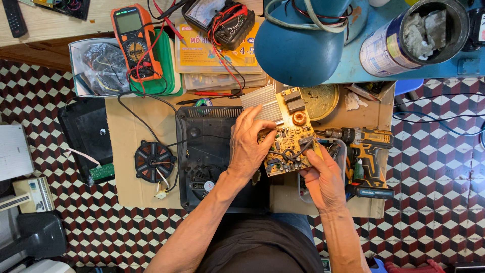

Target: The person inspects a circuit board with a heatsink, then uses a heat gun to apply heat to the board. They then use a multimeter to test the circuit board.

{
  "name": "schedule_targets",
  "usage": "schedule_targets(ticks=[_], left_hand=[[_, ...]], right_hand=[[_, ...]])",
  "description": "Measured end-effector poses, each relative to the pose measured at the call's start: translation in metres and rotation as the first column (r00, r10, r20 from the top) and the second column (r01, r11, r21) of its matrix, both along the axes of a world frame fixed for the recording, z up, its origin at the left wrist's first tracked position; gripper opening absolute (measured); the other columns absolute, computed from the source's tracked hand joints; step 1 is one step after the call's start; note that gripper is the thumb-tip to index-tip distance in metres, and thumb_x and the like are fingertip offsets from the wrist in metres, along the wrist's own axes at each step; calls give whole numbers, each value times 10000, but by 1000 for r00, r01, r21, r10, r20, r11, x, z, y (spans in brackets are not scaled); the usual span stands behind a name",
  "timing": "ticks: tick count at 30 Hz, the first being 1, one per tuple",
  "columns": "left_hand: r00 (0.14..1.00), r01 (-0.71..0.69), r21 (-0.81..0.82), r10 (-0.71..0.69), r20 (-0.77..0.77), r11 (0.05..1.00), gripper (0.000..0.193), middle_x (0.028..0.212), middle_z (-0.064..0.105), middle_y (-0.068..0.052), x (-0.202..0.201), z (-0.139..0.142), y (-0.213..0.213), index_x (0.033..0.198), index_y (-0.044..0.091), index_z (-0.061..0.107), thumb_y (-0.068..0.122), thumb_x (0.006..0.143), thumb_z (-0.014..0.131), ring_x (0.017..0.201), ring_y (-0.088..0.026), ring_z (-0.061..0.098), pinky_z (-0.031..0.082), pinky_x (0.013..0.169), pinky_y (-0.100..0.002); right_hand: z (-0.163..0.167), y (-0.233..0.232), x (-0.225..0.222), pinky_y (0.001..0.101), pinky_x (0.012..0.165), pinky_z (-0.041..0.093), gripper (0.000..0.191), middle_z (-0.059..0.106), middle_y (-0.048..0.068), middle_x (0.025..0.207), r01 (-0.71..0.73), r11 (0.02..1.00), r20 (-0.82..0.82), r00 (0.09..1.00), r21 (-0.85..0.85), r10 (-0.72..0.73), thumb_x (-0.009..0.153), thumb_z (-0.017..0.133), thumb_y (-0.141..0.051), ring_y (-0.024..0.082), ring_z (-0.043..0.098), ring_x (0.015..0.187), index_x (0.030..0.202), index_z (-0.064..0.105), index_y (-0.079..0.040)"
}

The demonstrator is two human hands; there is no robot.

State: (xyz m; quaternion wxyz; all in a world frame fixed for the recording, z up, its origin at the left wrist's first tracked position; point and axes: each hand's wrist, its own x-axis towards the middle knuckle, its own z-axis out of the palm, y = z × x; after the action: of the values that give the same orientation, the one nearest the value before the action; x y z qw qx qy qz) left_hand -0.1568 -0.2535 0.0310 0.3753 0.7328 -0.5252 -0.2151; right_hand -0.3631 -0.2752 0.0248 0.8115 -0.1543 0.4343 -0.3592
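A yellow circuit board [290,132] with a ribbed silver heat sink [262,101] and a copper coil is held above a black plastic appliance housing [202,151]. My left hand [248,146] grips the board's left edge, fingers curled over its components. My right hand [323,179] supports the board from below at its lower right corner. Black wires loop across the board's lower part.
The work lies on cardboard [126,126] over a checkered floor. A black round coil disc [153,161] sits left of the housing. A cordless drill [366,151] lies at the right. An orange multimeter [134,40], a blue lamp shade [298,48] and a tin can [414,33] stand behind.
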Motion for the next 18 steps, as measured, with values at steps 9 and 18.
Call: schedule_targets(ticks=[9, 18], left_hand=[[1000, 1, 7, -1, -16, 1000, 171, 1453, 583, -152, 1, 0, 2, 1015, 119, 754, 171, 856, 790, 1407, -345, 475, 381, 1137, -471], [999, -34, 16, 34, -28, 999, 134, 1434, 602, -148, -1, -3, 0, 948, 116, 747, 176, 845, 807, 1408, -339, 488, 383, 1142, -472]], right_hand=[[1, 1, 1, 341, 915, 580, 425, 687, 92, 1270, -1, 1000, 14, 1000, 1, 1, 1017, 586, -107, 165, 682, 1099, 1427, 537, -2], [4, 1, 3, 353, 955, 566, 449, 673, 101, 1294, -10, 1000, 5, 1000, -4, 10, 1024, 573, -106, 170, 672, 1120, 1453, 518, 17]])
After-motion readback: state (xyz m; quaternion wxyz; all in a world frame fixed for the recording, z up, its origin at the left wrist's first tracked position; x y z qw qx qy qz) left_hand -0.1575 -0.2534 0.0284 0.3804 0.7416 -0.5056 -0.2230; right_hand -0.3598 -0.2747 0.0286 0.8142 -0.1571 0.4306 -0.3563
